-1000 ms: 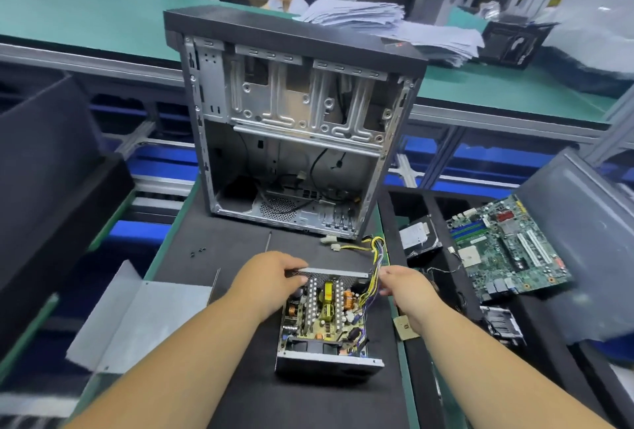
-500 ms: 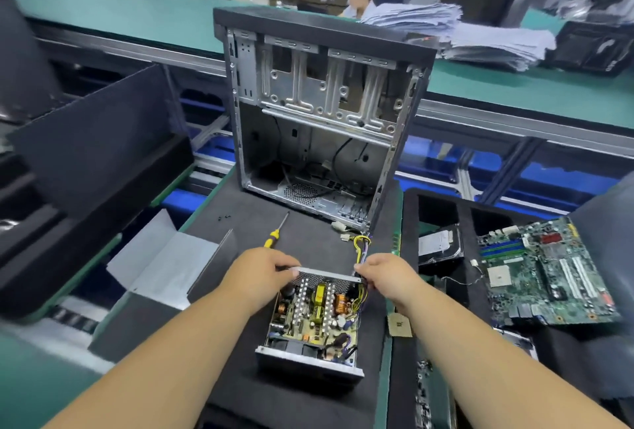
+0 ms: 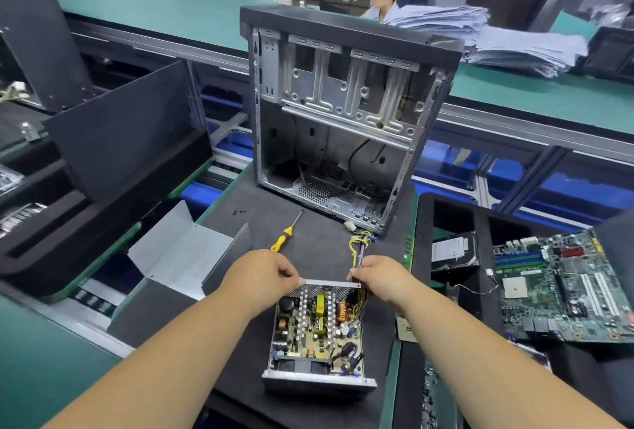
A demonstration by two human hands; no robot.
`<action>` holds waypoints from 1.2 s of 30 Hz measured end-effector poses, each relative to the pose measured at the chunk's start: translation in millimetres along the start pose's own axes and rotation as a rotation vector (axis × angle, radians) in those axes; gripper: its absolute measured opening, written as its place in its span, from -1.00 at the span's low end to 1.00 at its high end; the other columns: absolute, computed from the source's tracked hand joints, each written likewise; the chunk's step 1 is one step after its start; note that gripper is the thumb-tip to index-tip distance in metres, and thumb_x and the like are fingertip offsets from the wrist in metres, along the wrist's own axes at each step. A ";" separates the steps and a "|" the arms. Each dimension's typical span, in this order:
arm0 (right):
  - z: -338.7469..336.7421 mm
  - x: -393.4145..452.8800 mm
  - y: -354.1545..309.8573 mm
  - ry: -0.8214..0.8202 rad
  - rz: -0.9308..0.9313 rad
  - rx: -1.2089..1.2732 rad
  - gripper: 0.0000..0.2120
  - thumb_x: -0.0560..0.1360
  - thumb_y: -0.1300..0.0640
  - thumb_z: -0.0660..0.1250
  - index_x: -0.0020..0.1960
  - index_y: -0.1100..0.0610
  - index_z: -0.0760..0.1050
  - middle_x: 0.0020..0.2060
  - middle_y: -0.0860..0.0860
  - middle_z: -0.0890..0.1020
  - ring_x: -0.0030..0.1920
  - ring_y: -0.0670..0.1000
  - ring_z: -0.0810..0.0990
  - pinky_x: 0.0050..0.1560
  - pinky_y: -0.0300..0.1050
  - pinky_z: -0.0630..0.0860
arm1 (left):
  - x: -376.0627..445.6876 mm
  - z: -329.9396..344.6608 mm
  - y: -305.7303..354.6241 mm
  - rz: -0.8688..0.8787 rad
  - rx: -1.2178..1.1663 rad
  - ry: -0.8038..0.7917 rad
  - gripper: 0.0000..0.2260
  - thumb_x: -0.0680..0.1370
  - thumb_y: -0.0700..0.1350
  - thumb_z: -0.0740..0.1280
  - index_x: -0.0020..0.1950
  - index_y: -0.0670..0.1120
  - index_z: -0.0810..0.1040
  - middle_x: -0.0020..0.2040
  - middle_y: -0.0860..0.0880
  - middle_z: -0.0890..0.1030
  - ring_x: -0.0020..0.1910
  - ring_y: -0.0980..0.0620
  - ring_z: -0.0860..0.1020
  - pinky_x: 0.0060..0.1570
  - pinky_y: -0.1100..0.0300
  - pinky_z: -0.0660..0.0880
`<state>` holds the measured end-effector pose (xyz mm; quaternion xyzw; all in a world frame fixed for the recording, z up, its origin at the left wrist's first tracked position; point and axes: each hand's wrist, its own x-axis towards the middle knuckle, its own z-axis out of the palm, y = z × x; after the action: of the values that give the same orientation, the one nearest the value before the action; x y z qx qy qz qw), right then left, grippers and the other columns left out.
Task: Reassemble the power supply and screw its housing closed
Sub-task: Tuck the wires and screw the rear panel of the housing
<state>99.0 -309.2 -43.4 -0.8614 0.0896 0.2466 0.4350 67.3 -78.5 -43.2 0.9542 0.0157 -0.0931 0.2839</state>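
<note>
The open power supply lies on the black mat, its circuit board and coils exposed. My left hand pinches the far left corner of its metal housing. My right hand grips the far right corner, where the yellow and purple cable bundle leaves the unit. The bent grey metal cover lies to the left, off the unit. A yellow-handled screwdriver lies on the mat just beyond my left hand. A few small black screws sit farther back on the left.
An empty computer case stands upright behind the power supply. A black tray on the right holds a green motherboard and a hard drive. Black foam trays stand at the left. A person sits behind stacked papers.
The view swung left, bringing the screwdriver and cover into view. My right hand moved in from the cables onto the housing's far right corner. My left hand stays at the far left corner.
</note>
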 end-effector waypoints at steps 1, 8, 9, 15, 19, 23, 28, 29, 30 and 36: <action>2.3 1.9 -2.1 0.035 0.022 0.037 -0.84 0.57 0.10 0.32 -0.07 0.19 0.57 -0.28 0.04 0.54 -0.30 0.01 0.44 -0.29 -0.16 0.34 | -0.3 -1.0 -1.0 0.003 -0.005 -0.003 -0.89 0.43 0.17 0.46 -0.24 0.19 0.69 -0.32 0.20 0.62 -0.25 0.23 0.56 -0.34 0.31 0.39; 6.1 11.7 -19.0 0.230 0.065 0.275 -0.92 0.61 0.17 0.28 -0.01 0.19 0.49 -0.35 0.02 0.61 -0.30 0.02 0.41 -0.33 -0.18 0.34 | 14.6 -7.5 -9.5 0.041 -0.075 -0.128 -0.81 0.49 0.17 0.39 -0.19 0.10 0.66 -0.23 0.14 0.64 -0.19 0.19 0.57 -0.15 0.23 0.52; 7.2 10.2 -23.0 0.206 0.039 0.212 -0.89 0.62 0.20 0.25 -0.07 0.16 0.51 -0.36 0.02 0.61 -0.30 0.01 0.43 -0.35 -0.19 0.33 | 18.5 -7.2 -10.7 0.051 -0.089 -0.138 -0.83 0.50 0.14 0.39 -0.17 0.09 0.65 -0.21 0.13 0.64 -0.18 0.18 0.58 -0.12 0.20 0.53; 16.0 5.2 -54.8 -0.006 -0.025 -0.256 -0.77 0.62 0.26 0.16 -0.07 0.06 0.55 -0.34 -0.04 0.59 -0.49 -0.16 0.41 -0.48 -0.28 0.29 | 48.4 -9.1 -11.3 0.229 -0.036 -0.025 -0.43 0.49 0.05 0.43 0.45 0.15 0.30 0.25 0.08 0.39 0.26 0.03 0.39 0.23 0.08 0.43; 24.4 -0.4 -53.4 0.047 -0.055 -0.352 -0.79 0.60 0.23 0.18 -0.15 0.03 0.46 -0.26 -0.02 0.63 -0.40 -0.09 0.45 -0.37 -0.19 0.36 | 67.0 -10.0 -4.3 0.425 0.061 -0.041 -0.20 0.47 0.03 0.44 0.55 0.24 0.02 0.43 0.07 0.14 0.46 -0.03 0.05 0.34 0.05 0.32; 24.3 -12.3 -49.4 0.104 -0.053 -0.311 -0.86 0.63 0.17 0.19 -0.06 0.02 0.47 -0.28 -0.10 0.59 -0.48 -0.22 0.44 -0.46 -0.28 0.31 | 84.4 -5.8 3.0 0.666 0.178 -0.131 -0.40 0.47 0.07 0.44 0.47 0.18 0.29 0.46 0.05 0.21 0.47 -0.03 0.10 0.46 0.03 0.18; 21.6 -31.4 -52.0 0.145 -0.012 -0.234 -0.71 0.63 0.24 0.18 0.27 0.02 0.50 0.05 0.01 0.61 -0.04 0.05 0.57 -0.07 -0.12 0.48 | 94.6 -6.5 16.5 0.748 0.235 -0.259 -0.69 0.49 0.19 0.37 0.07 0.01 0.50 0.00 0.05 0.50 0.09 -0.02 0.45 0.06 0.10 0.36; 20.8 -34.7 -51.3 0.163 -0.008 -0.207 -0.68 0.63 0.26 0.17 0.32 0.04 0.49 0.11 0.00 0.60 0.04 0.03 0.56 -0.04 -0.23 0.48 | 95.7 -7.8 16.8 0.751 0.252 -0.267 -0.70 0.49 0.22 0.36 0.01 0.02 0.48 -0.05 0.05 0.50 0.04 -0.02 0.46 -0.03 0.11 0.34; 20.2 -37.5 -49.9 0.181 -0.008 -0.178 -0.66 0.63 0.28 0.17 0.33 0.06 0.49 0.14 -0.01 0.59 0.08 -0.02 0.55 -0.05 -0.35 0.45 | 96.7 -9.7 16.5 0.749 0.243 -0.286 -0.70 0.49 0.25 0.34 -0.01 0.04 0.46 -0.07 0.05 0.51 0.01 -0.02 0.47 -0.09 0.12 0.32; 16.2 -53.4 -35.1 0.302 0.023 -0.041 -0.71 0.61 0.32 0.20 0.27 0.14 0.52 0.16 0.06 0.62 0.01 -0.06 0.59 -0.09 -0.43 0.46 | 99.3 -21.6 15.0 0.636 0.406 -0.598 -0.30 0.28 0.48 0.34 0.31 0.14 0.47 0.21 0.08 0.58 0.16 -0.04 0.55 0.13 0.05 0.52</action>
<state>60.3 -278.3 0.0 -0.8963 0.1588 0.1209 0.3960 169.7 -81.6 -36.0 0.8792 -0.3778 -0.2732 0.0984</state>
